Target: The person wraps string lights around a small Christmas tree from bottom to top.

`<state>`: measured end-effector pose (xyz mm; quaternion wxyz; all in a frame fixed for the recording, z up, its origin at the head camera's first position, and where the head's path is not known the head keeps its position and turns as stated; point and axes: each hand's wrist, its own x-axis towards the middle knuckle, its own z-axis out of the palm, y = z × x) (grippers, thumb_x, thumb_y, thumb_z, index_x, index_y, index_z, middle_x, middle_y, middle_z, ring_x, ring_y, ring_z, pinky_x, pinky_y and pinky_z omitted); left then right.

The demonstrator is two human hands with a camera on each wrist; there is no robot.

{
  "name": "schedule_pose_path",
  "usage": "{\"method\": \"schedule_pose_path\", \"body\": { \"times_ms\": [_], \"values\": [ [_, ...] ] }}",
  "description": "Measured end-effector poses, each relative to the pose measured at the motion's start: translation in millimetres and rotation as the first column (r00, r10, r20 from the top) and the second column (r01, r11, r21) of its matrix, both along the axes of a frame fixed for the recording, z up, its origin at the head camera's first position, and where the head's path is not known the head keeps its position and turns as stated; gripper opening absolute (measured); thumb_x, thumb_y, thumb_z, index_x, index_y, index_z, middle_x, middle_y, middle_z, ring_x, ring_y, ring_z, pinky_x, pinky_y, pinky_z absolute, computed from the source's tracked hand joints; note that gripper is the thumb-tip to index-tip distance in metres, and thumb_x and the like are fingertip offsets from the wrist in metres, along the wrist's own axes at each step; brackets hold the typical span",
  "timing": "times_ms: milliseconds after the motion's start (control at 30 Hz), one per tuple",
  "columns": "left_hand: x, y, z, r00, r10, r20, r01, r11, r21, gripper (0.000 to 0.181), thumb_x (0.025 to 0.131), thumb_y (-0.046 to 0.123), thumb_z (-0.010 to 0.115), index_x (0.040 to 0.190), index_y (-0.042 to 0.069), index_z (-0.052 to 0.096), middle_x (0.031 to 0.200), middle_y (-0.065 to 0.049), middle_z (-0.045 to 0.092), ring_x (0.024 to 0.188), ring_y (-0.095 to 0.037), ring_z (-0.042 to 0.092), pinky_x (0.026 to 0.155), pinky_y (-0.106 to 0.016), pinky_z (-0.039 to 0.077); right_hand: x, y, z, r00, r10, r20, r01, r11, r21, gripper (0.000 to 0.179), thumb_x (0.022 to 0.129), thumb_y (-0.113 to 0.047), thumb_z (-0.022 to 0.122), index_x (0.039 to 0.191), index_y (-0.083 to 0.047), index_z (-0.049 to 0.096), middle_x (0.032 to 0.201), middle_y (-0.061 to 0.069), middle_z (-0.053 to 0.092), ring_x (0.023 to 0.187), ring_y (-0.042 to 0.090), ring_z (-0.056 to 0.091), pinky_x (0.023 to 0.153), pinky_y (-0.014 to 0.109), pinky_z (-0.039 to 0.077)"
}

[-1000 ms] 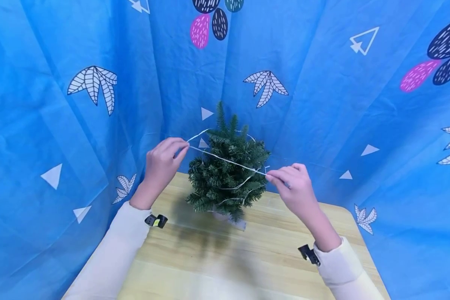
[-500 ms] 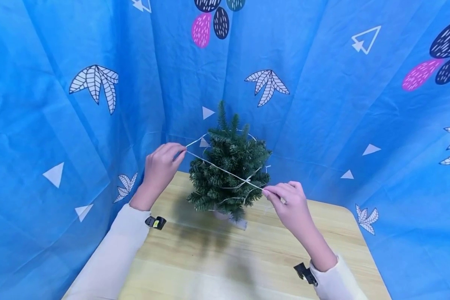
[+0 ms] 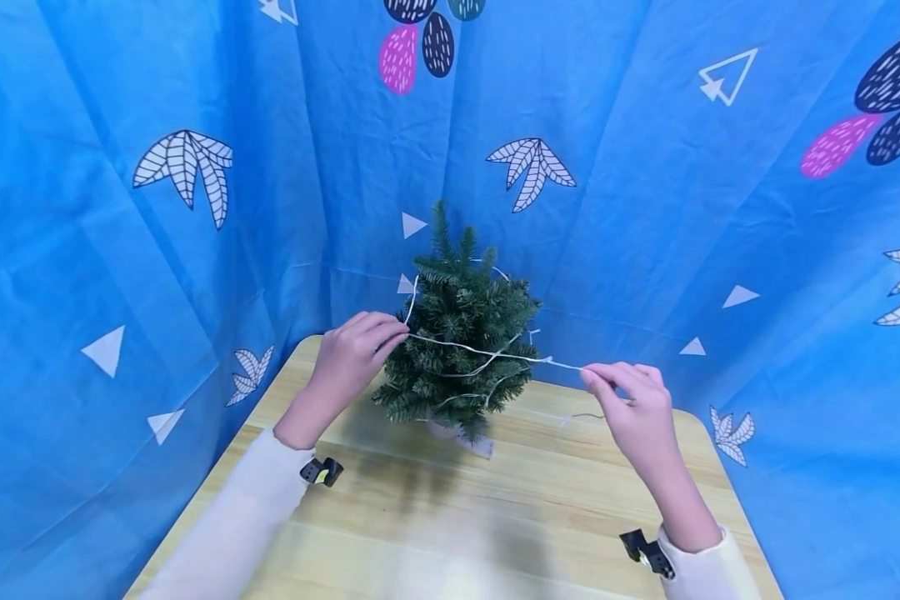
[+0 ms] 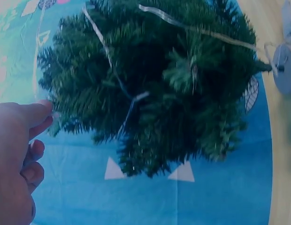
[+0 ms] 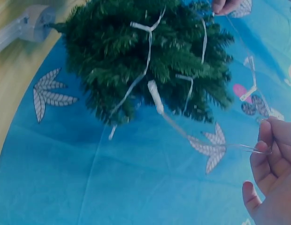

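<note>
A small artificial Christmas tree [image 3: 465, 312] stands upright at the back of the table. A thin pale string of fairy lights [image 3: 521, 358] loops round its branches. My left hand [image 3: 356, 350] pinches the string at the tree's left side, and my right hand [image 3: 633, 408] pinches it out past the right side. Between them the strand runs nearly straight across the tree's front. In the right wrist view, a tail of wire with a light bulb [image 5: 155, 97] leads from the right fingers back toward the branches. The left wrist view shows my left fingertips [image 4: 44, 108] right at the needles.
The tree's pale round base [image 3: 442, 429] sits on a light wooden table [image 3: 420, 533], with a whitish flat piece [image 3: 478, 447] beside it. A blue patterned curtain [image 3: 607, 208] hangs close behind the tree and along both sides.
My left hand has come down and right, closer to the tree. My right hand has dropped and then moved out to the right, so the strand lies lower across the front.
</note>
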<state>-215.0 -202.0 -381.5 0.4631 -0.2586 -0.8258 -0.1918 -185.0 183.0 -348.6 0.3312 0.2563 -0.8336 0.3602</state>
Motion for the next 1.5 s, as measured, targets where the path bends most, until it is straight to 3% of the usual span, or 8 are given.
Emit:
{"method": "schedule_pose_path", "body": {
  "times_ms": [267,600,767,867,1067,1167,1333,1500],
  "values": [
    [14.6,23.8,13.6,1.000,-0.016,0.001,0.016,1.000,-0.018,0.014,0.088,0.015,0.078,0.102,0.012,0.080,0.100,-0.003,0.076,0.089,-0.020,0.069,0.061,-0.032,0.058,2.1,7.5,8.8,0.995,-0.068,0.075,0.070,0.997,-0.021,0.009,0.091,-0.006,0.074,0.099,-0.006,0.078,0.076,0.004,0.069,0.092,0.007,0.047,0.084,0.025,0.032],
    [22.0,86.9,45.5,0.995,-0.085,0.048,0.087,0.995,-0.048,0.015,0.091,0.025,0.076,0.103,0.018,0.081,0.098,0.006,0.076,0.086,-0.011,0.068,0.063,-0.023,0.055,-14.3,-15.6,38.8,0.999,0.040,0.016,-0.040,0.999,-0.008,0.010,0.092,-0.006,0.073,0.099,-0.008,0.079,0.077,0.001,0.071,0.082,0.004,0.051,0.090,0.026,0.033],
    [21.2,93.6,41.2,0.994,-0.063,0.094,0.070,0.995,-0.073,0.011,0.092,0.025,0.076,0.100,0.020,0.082,0.094,0.009,0.075,0.083,-0.009,0.068,0.056,-0.021,0.052,-30.5,-26.7,53.0,0.996,0.091,-0.026,-0.089,0.995,0.051,0.009,0.091,-0.006,0.074,0.098,-0.007,0.079,0.079,0.001,0.072,0.076,0.009,0.052,0.090,0.031,0.033],
    [21.0,94.1,37.1,0.992,-0.038,0.118,0.046,0.997,-0.063,0.009,0.093,0.026,0.074,0.098,0.022,0.081,0.093,0.010,0.075,0.082,-0.007,0.069,0.054,-0.019,0.050,-45.5,-28.8,60.9,0.978,0.144,-0.148,-0.121,0.981,0.149,0.009,0.087,-0.004,0.077,0.096,-0.005,0.079,0.078,0.005,0.073,0.072,0.015,0.057,0.087,0.037,0.033],
    [19.2,94.1,33.4,0.989,0.016,0.149,-0.016,1.000,0.000,0.009,0.095,0.028,0.072,0.096,0.025,0.081,0.093,0.012,0.075,0.084,-0.006,0.070,0.048,-0.019,0.046,-79.8,-16.4,73.5,0.891,0.245,-0.382,-0.052,0.892,0.450,0.008,0.086,-0.010,0.078,0.091,-0.003,0.078,0.077,0.010,0.073,0.072,0.027,0.064,0.086,0.052,0.039],
    [18.9,94.2,32.9,0.984,0.035,0.177,-0.042,0.999,0.032,0.008,0.094,0.028,0.073,0.096,0.025,0.081,0.094,0.013,0.075,0.083,-0.006,0.071,0.046,-0.019,0.043,-93.4,-8.5,76.2,0.880,0.261,-0.398,-0.021,0.856,0.516,0.010,0.084,-0.009,0.080,0.091,-0.002,0.077,0.078,0.011,0.073,0.075,0.028,0.065,0.090,0.054,0.041],
    [19.3,100.0,31.7,0.969,0.044,0.244,-0.067,0.994,0.089,0.009,0.093,0.029,0.074,0.098,0.025,0.081,0.097,0.012,0.075,0.077,-0.007,0.070,0.045,-0.018,0.038,-112.6,-4.6,73.6,0.878,0.207,-0.432,0.034,0.872,0.488,0.011,0.083,-0.007,0.081,0.093,-0.003,0.079,0.087,0.013,0.074,0.087,0.032,0.065,0.088,0.054,0.041],
    [18.8,112.7,30.0,0.957,0.048,0.287,-0.094,0.984,0.151,0.012,0.095,0.032,0.071,0.101,0.026,0.080,0.100,0.011,0.076,0.070,-0.005,0.068,0.043,-0.017,0.035,-129.3,-9.4,69.7,0.874,0.072,-0.481,0.138,0.912,0.387,0.013,0.090,-0.014,0.077,0.098,-0.005,0.080,0.086,0.015,0.069,0.088,0.035,0.060,0.085,0.053,0.040]
  ]
}}
